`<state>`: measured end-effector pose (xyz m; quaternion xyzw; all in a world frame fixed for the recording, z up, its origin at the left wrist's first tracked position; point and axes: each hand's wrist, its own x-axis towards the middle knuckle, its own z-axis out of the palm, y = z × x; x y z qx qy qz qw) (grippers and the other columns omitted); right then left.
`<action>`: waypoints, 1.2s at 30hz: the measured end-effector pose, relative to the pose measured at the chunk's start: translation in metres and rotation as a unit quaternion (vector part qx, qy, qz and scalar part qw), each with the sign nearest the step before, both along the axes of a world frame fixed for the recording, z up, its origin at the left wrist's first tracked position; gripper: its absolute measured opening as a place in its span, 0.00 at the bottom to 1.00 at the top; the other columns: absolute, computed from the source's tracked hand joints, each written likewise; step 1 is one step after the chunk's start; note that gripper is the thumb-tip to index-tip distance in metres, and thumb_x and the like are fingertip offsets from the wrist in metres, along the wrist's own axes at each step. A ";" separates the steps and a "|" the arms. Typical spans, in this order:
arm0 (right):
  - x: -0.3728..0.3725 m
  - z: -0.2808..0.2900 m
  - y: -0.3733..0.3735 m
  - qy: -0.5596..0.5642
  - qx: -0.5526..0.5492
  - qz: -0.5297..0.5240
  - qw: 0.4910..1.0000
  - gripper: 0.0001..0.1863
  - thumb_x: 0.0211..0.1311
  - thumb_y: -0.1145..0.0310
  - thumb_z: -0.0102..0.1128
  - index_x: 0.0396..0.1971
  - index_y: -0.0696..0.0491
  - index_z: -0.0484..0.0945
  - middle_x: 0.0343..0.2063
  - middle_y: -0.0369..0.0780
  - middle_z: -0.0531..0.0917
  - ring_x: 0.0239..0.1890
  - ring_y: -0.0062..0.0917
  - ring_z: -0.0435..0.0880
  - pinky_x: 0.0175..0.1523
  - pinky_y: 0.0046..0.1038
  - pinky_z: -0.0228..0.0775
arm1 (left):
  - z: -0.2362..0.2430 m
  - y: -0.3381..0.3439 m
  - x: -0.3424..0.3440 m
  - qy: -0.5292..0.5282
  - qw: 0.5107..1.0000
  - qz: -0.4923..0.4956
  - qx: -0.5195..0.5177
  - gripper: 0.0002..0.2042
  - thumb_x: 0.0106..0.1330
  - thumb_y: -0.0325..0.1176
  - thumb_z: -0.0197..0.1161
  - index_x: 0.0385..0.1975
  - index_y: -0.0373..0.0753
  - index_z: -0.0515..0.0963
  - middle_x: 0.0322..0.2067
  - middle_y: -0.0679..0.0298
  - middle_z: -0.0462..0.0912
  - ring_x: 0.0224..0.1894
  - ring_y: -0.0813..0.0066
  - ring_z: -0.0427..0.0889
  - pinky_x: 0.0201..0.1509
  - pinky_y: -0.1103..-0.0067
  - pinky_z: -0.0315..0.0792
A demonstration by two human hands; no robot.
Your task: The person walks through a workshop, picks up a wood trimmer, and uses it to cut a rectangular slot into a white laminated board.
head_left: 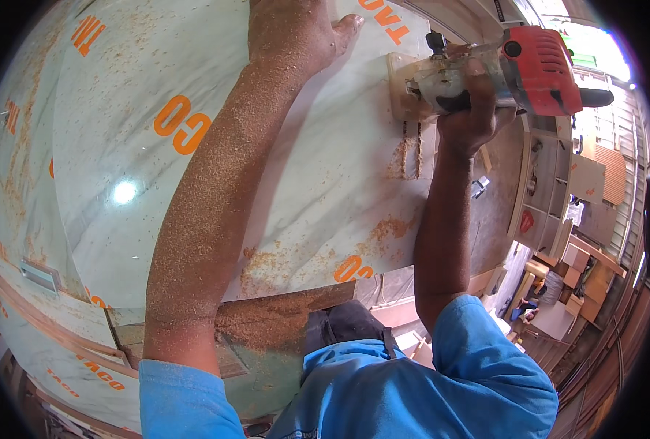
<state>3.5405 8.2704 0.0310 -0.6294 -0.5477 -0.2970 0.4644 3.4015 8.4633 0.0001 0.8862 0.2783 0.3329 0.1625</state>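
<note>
Head view, right hand (471,117): fingers closed tightly around the body of a red and grey power trimmer (501,73), wrapped over its pale middle part; the thumb side is hidden behind the tool.
Head view, trimmer: stands upright on its clear square base plate (402,84), near the far right part of the sheet; a black cable end sticks out to the right of the red cap.
Head view, left hand (296,29): lies palm down and flat on the sheet (120,132), thumb spread toward the trimmer; the other fingers run out of the picture at the top, so how far they spread cannot be told. It holds nothing.
Head view, sheet: a large glossy pale panel with orange printing, covering the worktop; sawdust lies in patches, thickest near the front edge (281,314) and on the left forearm.
Head view, cut: a short narrow slot (411,157) with dust just below the base plate.
Head view, edges and room: the sheet's right edge runs close beside the right forearm; broad open surface lies to the left of the left arm.
</note>
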 end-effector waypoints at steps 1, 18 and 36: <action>0.000 -0.001 -0.001 0.075 0.014 0.012 0.997 0.08 0.57 0.73 0.68 0.38 0.52 0.84 0.37 0.46 0.85 0.36 0.33 0.85 0.42 0.33 0.77 | -0.001 0.000 0.000 -0.005 1.000 -0.001 -0.001 0.33 0.58 0.45 0.69 0.55 0.24 0.70 0.56 0.44 0.72 0.63 0.51 0.68 0.72 0.62 0.55; -0.024 0.005 0.017 0.218 0.059 0.012 0.974 0.15 0.52 0.71 0.64 0.38 0.63 0.79 0.34 0.41 0.83 0.33 0.24 0.83 0.41 0.27 0.78 | 0.000 0.001 -0.001 -0.018 1.000 0.014 -0.004 0.31 0.56 0.45 0.70 0.53 0.26 0.72 0.56 0.45 0.73 0.62 0.52 0.69 0.72 0.62 0.56; 0.025 -0.011 -0.020 -0.193 -0.085 -0.053 0.976 0.17 0.55 0.75 0.69 0.45 0.58 0.79 0.40 0.44 0.85 0.42 0.31 0.85 0.49 0.33 0.79 | 0.002 0.003 0.000 -0.004 1.000 0.014 -0.014 0.31 0.56 0.45 0.71 0.53 0.26 0.73 0.56 0.45 0.73 0.63 0.51 0.69 0.71 0.63 0.58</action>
